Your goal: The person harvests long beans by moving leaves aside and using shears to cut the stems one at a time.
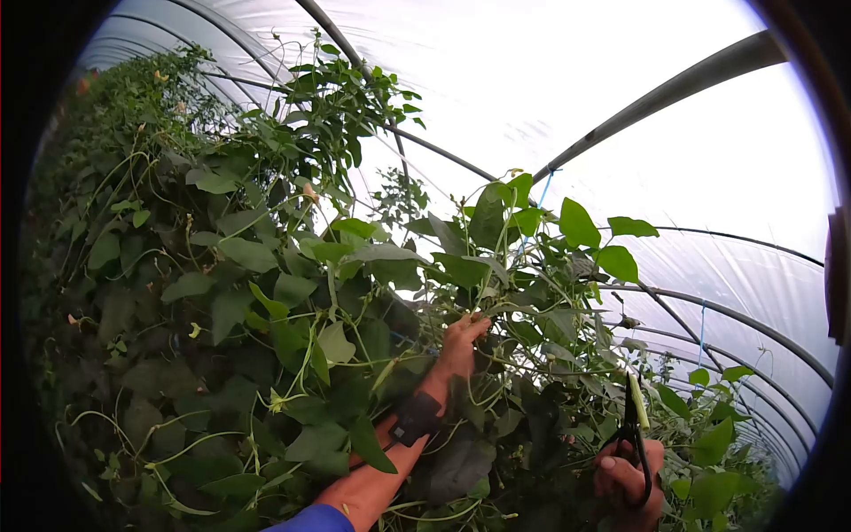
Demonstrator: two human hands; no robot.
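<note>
My left hand (464, 333) reaches up into the vines, its fingers closed around thin stems below a cluster of leaves (483, 222). On that wrist is a dark band (416, 418), and a blue sleeve shows at the bottom edge. Lower right, my right hand (631, 479) holds black scissors (631, 430), fingers wrapped round the handles and the blades pointing up. A pale green pod (638, 403) stands right beside the blades; whether my fingers also hold it is unclear.
Dense climbing plants (177, 293) fill the left side and the middle. Metal hoops (665, 89) carry the plastic film overhead. Blue strings (547, 188) hang from the frame. More foliage (714, 488) grows at the lower right, close to my right hand.
</note>
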